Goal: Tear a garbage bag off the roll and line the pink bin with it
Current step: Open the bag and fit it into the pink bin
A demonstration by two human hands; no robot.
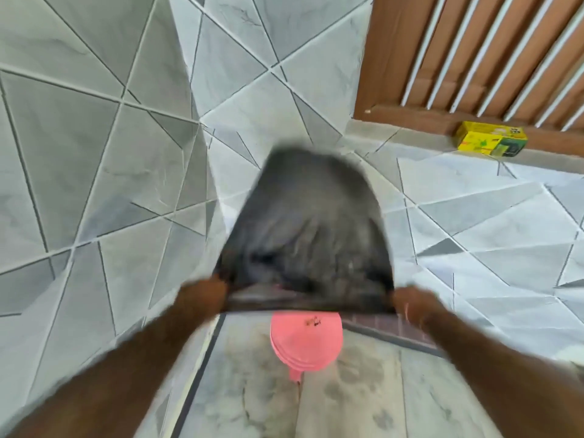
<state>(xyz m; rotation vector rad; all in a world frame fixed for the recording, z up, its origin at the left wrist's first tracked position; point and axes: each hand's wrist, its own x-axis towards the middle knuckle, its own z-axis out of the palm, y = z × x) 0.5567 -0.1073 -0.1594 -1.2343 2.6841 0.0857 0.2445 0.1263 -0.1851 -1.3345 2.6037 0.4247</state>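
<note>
grip: left hand (202, 297) and right hand (410, 303) each pinch a corner of the thin dark-grey plastic garbage bag (306, 229) | purpose: likely holding its mouth spread to catch air | round pink plastic bin (306, 338) directly under the grip, unlined
</note>
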